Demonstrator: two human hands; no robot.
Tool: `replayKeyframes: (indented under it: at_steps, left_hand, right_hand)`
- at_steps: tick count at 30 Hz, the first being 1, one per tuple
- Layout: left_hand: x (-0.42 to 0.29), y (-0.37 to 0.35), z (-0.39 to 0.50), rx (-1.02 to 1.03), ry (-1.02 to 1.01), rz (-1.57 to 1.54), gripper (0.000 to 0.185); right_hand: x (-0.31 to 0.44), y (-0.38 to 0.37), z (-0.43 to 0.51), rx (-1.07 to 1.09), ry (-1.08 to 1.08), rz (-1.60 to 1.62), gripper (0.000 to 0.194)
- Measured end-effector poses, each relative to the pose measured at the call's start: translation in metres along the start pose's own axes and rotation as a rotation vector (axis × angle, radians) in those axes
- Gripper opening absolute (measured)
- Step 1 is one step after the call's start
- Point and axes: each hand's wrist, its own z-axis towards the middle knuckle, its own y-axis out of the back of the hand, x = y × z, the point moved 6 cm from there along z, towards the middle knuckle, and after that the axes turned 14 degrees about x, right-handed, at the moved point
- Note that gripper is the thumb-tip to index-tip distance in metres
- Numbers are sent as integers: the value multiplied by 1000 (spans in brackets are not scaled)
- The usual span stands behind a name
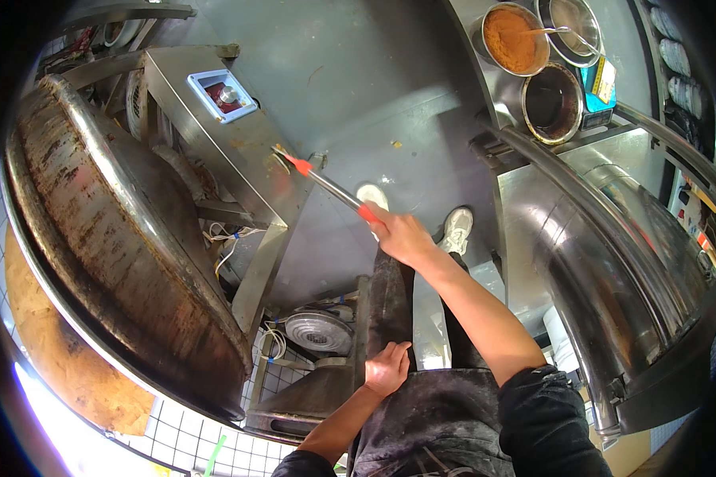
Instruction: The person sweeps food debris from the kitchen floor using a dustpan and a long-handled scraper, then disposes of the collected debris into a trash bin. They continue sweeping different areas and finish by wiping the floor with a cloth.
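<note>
My right hand (407,237) grips one end of a long-handled tool (337,189) with a steel shaft and red fittings. The tool's narrow head points to the upper left, over the sloping steel control housing (238,143); whether it touches the metal I cannot tell. A framed control knob (229,94) sits higher on that housing. Close to my waist, beside my thigh, my left hand (388,366) is curled into a loose fist with nothing visible in it.
A large stained, rimmed metal drum (125,238) fills the left side. Steel pots, one with orange-brown powder (513,39) and one with dark liquid (552,101), stand at upper right beside a blue scale (596,104). Curved steel equipment (602,274) stands right; a round fan-like unit (319,331) lies low.
</note>
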Motion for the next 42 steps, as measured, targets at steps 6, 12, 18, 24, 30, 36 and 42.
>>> replayKeyframes:
  at_steps: [6, 12, 18, 24, 30, 36, 42]
  left_hand:
    - [3, 2, 0, -6, -3, -8, 19]
    - [2, 6, 1, -9, -5, -35, 19]
    - [6, 7, 1, -13, -4, -46, 20]
    - [8, 5, -1, -15, -1, -38, 20]
    - [8, 4, -1, -31, -4, -52, 19]
    - [6, 5, 1, -20, -12, -35, 19]
    - [4, 8, 4, -17, -38, -50, 19]
  right_hand:
    - [-3, 3, 13, 85, 5, 18, 45]
    - [14, 23, 42, 23, 37, -17, 46]
    - [35, 29, -17, -95, 207, 86, 43]
    - [53, 37, -15, -118, 250, 27, 40]
    - [53, 44, -10, -32, 279, -33, 43]
    - [55, 59, -10, 24, 305, -8, 42]
    - [55, 75, -6, 122, 253, -43, 43]
